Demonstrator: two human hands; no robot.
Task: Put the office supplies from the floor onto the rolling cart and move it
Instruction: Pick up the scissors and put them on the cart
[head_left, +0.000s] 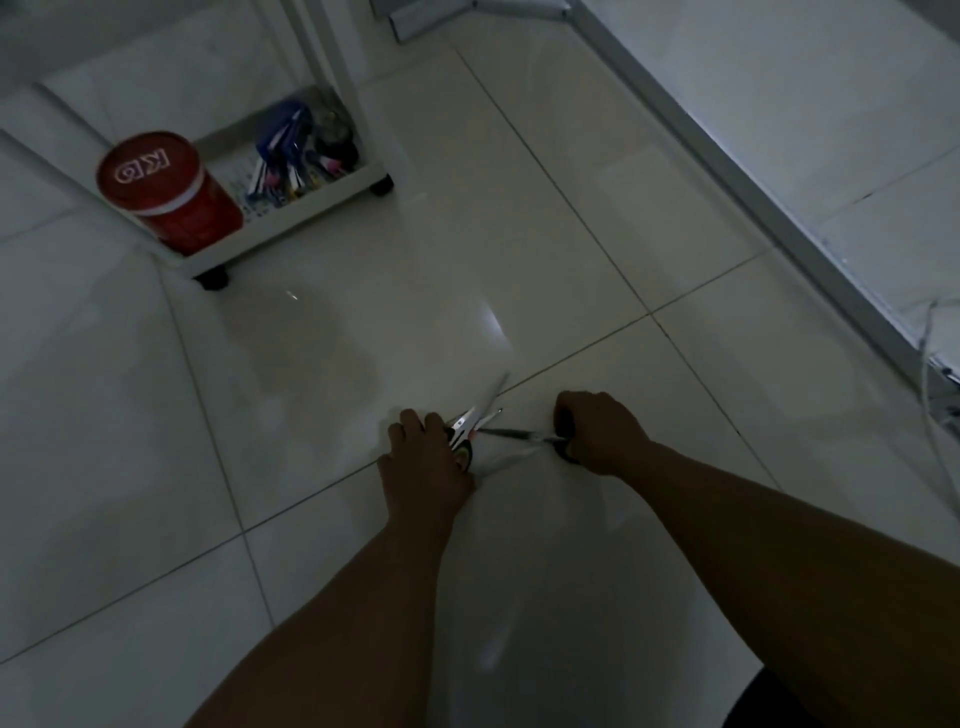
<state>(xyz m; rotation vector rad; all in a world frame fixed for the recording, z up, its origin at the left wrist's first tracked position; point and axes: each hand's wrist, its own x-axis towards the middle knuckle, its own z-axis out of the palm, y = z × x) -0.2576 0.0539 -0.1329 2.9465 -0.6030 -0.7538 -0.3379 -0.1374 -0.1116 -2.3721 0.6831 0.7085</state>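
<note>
Both bare forearms reach down to the pale tiled floor (571, 249). Left hand (426, 457) is closed around the dark handles of one pair of scissors (464, 423), blades pointing away. Right hand (597, 431) grips the handle of a second pair (511, 434), blades pointing left, its tip near the first pair. White rolling cart (322, 200) stands well apart, upper left, carrying a red tub (166, 192) and pens (291, 156).

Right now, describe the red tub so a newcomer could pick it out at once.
Start at the white rolling cart in the upper left. On its bottom shelf, the red tub stands at the near end, beside a bundle of pens. It is the only red, round, lidded container there.
</note>
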